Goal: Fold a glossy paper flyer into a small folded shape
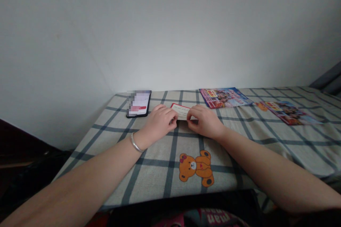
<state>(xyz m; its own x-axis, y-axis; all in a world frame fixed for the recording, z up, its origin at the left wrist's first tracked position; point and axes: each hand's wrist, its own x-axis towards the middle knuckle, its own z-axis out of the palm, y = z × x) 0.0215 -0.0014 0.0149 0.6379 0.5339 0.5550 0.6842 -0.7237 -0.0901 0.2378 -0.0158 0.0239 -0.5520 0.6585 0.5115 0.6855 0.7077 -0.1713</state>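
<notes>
A small white card with a red edge (182,111) lies on the checked cloth (239,138). My left hand (160,122), with a silver bangle on its wrist, pinches the card's left end with curled fingers. Across from it, my right hand (204,120) grips the card's right end, fingers folded. The two hands nearly touch over the card's near edge, and part of the card is hidden under them.
A black phone (139,104) with a lit screen lies left of the card. Two colourful printed sheets (226,97) (290,112) lie to the right near the white wall. An orange bear print (196,167) marks the cloth's near part.
</notes>
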